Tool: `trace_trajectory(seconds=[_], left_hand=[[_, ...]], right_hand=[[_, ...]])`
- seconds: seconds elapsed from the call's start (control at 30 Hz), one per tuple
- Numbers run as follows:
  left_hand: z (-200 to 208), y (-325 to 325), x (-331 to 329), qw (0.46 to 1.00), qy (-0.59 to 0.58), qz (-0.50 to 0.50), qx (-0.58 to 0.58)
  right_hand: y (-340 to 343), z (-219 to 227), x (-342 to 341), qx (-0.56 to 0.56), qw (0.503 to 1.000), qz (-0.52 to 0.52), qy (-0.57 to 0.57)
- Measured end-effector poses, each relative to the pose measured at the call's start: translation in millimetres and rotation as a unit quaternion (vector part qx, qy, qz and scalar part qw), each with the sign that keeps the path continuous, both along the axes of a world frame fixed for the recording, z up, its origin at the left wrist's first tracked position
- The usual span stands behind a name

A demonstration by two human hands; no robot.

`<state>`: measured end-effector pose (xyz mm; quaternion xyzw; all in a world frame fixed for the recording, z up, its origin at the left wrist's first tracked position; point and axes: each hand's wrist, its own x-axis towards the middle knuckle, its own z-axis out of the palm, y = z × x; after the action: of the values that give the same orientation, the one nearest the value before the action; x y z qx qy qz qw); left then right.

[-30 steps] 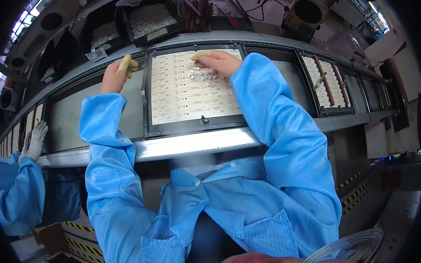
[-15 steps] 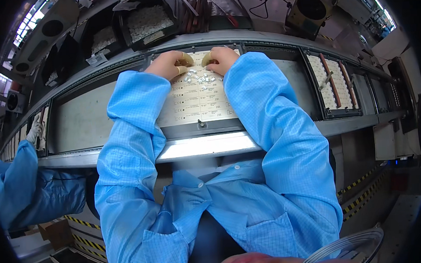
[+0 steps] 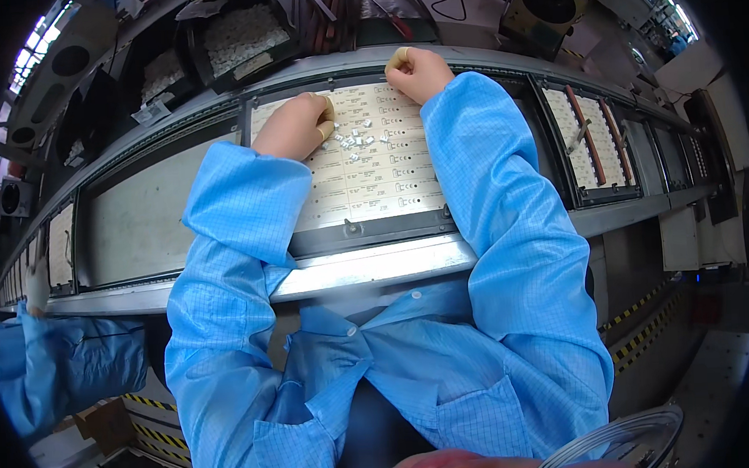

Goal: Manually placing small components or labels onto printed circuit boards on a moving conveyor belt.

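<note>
A printed cream-coloured panel [image 3: 372,187] lies in a dark frame [image 3: 391,230] on the line before me. Small whitish, shiny pieces [image 3: 354,140] are scattered over its middle. My left hand [image 3: 295,126] rests at the panel's left part, beside these pieces, with its fingers curled inward. Up at the far right corner of the panel, my right hand [image 3: 421,76] has thumb and forefinger pinched together near the frame's edge. Yellowish finger cots cover some fingertips on both hands. What either hand holds, if anything, is hidden or too small to make out.
Dark bins of small white parts [image 3: 242,42] stand beyond the line, beside brown and metal bars [image 3: 327,16]. Another framed panel [image 3: 586,142] with brown strips sits to the right. At far left, a co-worker's blue sleeve [image 3: 50,353] reaches the metal rail [image 3: 376,268].
My right hand has moved from beside the scattered pieces to the panel's far right corner. My left hand stays near the pieces, fingers still curled. The co-worker's arm has drawn back.
</note>
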<state>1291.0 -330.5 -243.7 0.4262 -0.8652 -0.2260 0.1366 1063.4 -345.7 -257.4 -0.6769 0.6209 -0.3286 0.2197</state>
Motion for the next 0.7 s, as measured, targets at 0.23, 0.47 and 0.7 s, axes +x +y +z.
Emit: trace_trajectory(seconds=[0.23, 0.47, 0.7], left_hand=[[-11, -12, 15, 0.987, 0.124, 0.090, -0.051], [2, -32, 43, 0.734, 0.499, 0.188, 0.421], [6, -28, 48, 0.815, 0.440, 0.202, 0.318]], right_hand=[[2, -5, 4, -0.053, 0.998, -0.007, 0.038], [1, -7, 2, 0.031, 0.999, 0.000, 0.040], [-3, -9, 10, -0.040, 0.992, 0.046, 0.113]])
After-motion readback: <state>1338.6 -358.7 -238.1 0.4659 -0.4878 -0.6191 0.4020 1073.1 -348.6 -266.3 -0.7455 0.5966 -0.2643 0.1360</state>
